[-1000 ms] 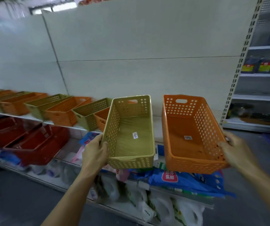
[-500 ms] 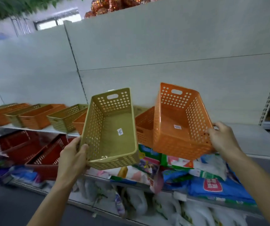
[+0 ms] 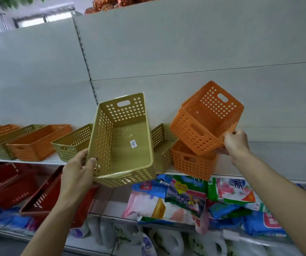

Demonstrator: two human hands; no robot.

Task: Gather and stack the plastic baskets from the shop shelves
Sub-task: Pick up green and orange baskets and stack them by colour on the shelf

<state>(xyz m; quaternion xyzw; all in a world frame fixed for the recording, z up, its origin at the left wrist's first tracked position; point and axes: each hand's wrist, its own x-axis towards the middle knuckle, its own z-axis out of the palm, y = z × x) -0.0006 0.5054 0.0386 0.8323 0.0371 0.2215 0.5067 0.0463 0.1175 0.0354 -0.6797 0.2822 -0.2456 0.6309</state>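
My left hand [image 3: 76, 169] grips the near left corner of an olive-green perforated basket [image 3: 124, 143], held in the air in front of the shelf, its opening towards me. My right hand [image 3: 236, 142] holds an orange perforated basket [image 3: 206, 119] by its right rim, tilted steeply to the left. Its low end rests over another orange basket [image 3: 192, 162] standing on the shelf. A green basket [image 3: 162, 145] stands between them on the shelf, partly hidden.
Further orange and green baskets [image 3: 37, 143] line the white shelf [image 3: 277, 159] to the left. Red baskets [image 3: 43, 198] sit on the lower shelf at left. Colourful packets [image 3: 189, 196] and white bags fill the lower shelves at right.
Both hands have moved left along the shelf with their baskets. The orange basket has tipped over to the left and come down onto the orange basket on the shelf.
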